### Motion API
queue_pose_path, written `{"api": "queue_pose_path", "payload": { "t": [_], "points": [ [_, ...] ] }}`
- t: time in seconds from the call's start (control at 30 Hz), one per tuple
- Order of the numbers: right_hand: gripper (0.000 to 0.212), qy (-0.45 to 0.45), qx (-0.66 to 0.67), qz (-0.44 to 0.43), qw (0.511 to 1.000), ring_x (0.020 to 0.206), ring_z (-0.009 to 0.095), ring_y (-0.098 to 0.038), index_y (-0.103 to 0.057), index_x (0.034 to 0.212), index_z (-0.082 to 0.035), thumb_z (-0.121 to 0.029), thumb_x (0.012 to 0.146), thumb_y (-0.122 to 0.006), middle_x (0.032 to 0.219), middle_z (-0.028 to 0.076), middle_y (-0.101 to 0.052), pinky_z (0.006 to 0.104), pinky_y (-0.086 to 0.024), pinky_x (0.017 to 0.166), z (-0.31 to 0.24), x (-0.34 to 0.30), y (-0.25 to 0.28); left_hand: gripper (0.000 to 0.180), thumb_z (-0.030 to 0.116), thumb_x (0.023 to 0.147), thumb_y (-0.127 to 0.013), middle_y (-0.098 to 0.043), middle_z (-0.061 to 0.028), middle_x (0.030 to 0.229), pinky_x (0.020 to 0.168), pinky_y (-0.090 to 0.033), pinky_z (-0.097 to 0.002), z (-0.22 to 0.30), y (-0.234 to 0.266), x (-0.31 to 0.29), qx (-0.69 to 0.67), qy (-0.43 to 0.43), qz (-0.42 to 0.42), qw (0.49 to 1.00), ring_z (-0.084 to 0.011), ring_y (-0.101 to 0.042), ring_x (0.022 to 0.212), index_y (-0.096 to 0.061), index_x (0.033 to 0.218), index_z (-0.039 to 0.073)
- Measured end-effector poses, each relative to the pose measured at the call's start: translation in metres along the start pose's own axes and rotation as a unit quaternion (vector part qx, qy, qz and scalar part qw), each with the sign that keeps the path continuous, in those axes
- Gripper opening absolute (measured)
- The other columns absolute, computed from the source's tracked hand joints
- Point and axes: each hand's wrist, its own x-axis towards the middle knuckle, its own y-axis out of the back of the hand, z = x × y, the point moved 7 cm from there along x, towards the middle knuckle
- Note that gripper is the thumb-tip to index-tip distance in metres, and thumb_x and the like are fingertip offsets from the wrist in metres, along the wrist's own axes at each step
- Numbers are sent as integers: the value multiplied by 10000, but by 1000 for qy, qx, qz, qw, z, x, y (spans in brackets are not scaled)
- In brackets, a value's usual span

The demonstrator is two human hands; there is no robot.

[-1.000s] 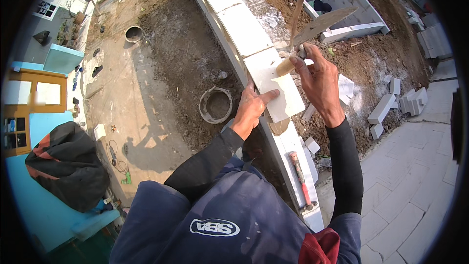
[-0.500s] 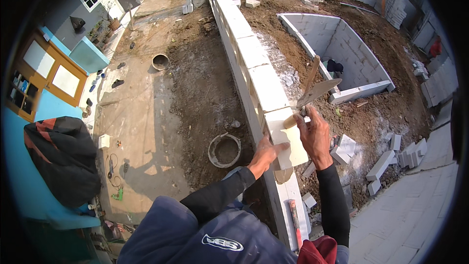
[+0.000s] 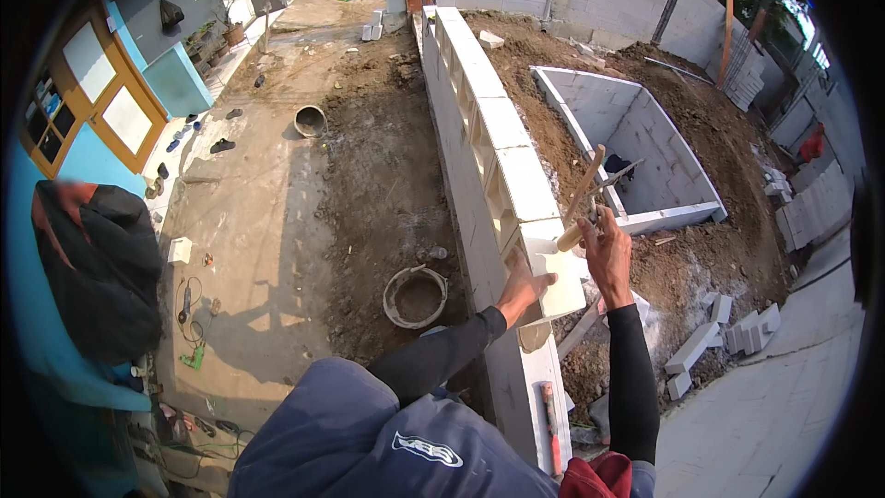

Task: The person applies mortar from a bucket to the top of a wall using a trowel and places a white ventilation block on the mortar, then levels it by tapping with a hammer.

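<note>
My left hand (image 3: pixel 524 290) grips the end block (image 3: pixel 564 293) on top of the white block wall. Its thumb lies over the top and its fingers go down the left side, partly hidden. Just to the right, my right hand (image 3: pixel 608 256) is closed on a trowel (image 3: pixel 619 175), whose blade shows nearly edge-on. The trowel's pale wooden handle (image 3: pixel 569 239) points left over the block. A wooden stick (image 3: pixel 584 183) rises beside the blade; whether my hand holds it too, I cannot tell. Grey mortar (image 3: pixel 533 337) sits below the block's near end.
A red-handled tool (image 3: pixel 551 426) lies on the lower wall course near me. Left of the wall stand a round tub (image 3: pixel 415 297) and a bucket (image 3: pixel 310 121). At right are a block-lined pit (image 3: pixel 668 219) and loose blocks (image 3: pixel 693 347). A green power tool (image 3: pixel 194 358) lies at lower left.
The trowel blade has turned from showing its broad face to nearly edge-on. My left hand stays on the end block. The whole view has shifted slightly.
</note>
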Motion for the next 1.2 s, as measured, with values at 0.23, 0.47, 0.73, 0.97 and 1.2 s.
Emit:
{"api": "queue_pose_path", "payload": {
  "t": [0.23,0.47,0.73,0.97,1.2],
  "points": [
    [416,-11,-112,13,994,619,235,-623,-648,1122,16,-357,945,-695,783,138,-671,383,-511,610,-57,-27,107,1187,199,891,-722,-149,-309,1606,1177,-263,-389,-7,21,29,-10,-73,-7,997,-337,-276,1466,258,1537,25],
    [444,-202,-349,51,914,626,204,-604,-687,1050,-23,-451,929,-690,758,103,-643,379,-517,622,-44,-210,233,1227,554,852,-711,-116,-243,1649,1102,-171,-707,-3,23,-31,3,68,-133,989,-524,-126,1482,164,1588,109],
    [394,-472,-139,245,836,568,70,-518,-641,1115,-36,-409,990,-636,670,14,-548,253,-433,504,-162,-361,184,1103,563,854,-715,-194,-109,1666,903,-421,-549,-209,259,-25,149,237,-234,931,-505,-304,1430,-45,1627,151],
    [390,-564,63,184,803,565,58,-527,-623,1096,-26,-405,1022,-569,688,-7,-537,226,-446,507,-158,-447,-32,966,530,873,-705,-336,-136,1612,857,-488,-463,-398,502,-33,306,332,-178,874,-437,-473,1344,-225,1590,97],
    [365,-516,261,285,765,609,139,-586,-554,1124,-25,-363,1024,-456,781,43,-545,318,-529,522,-38,-387,-193,632,557,1007,-351,-680,-207,1211,919,-524,-485,-468,830,-57,749,160,-264,586,-371,-666,1102,-703,1149,51]
  ]
}}
